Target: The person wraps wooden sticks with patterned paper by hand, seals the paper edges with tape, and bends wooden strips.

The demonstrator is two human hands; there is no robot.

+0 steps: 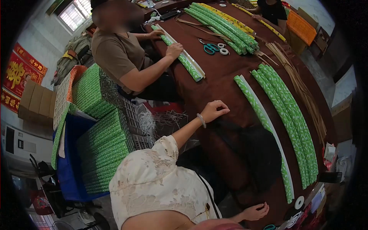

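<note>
My left hand [215, 111], with a bracelet at the wrist, hovers at the near edge of the brown-covered table [214, 92]. Its fingers are loosely bent and nothing shows in them. Lower down, my right hand [257, 211] is open with slightly curled fingers, near the table's edge. In front of both hands lies a long roll of green leaf-patterned paper [255, 101] with a white strip along its side. Neither hand touches it. Beyond it, several finished-looking green rolls [293, 122] lie side by side. A dark cloth-like thing [260, 153] partly covers the near roll.
A co-worker [126, 57] handles another green roll [184, 61]. Teal scissors [211, 48] and white tape rolls [223, 51] lie beside more green rolls [218, 27]. Brown strips [299, 84] line the far edge. Stacked green bundles [103, 153] stand behind; a tape roll [299, 202] lies near my right hand.
</note>
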